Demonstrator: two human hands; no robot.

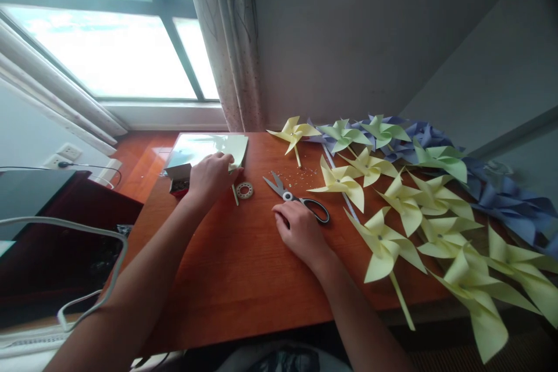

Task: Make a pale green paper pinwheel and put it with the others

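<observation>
My left hand [213, 175] reaches over the front edge of a stack of pale sheets [204, 144]. Its thumb and fingers are drawn together on something pale, mostly hidden. Below the fingertips a thin pale-green paper stick [235, 195] touches the table, beside a roll of tape [244, 190]. A small open box [179, 184] with dark contents stands to the left of this hand. My right hand [300, 228] lies low over the table with curled fingers. It covers the lower handle of grey scissors [279, 187], whose blades are spread slightly and point away left.
Several yellow pinwheels [382, 241] fill the right side, with green [343, 135] and blue ones [514, 200] behind. Tiny scraps [300, 177] lie beyond the scissors. A white cable or tube [65, 222] curves at the left, near a dark cabinet [82, 238]. A window and curtain [231, 40] are behind.
</observation>
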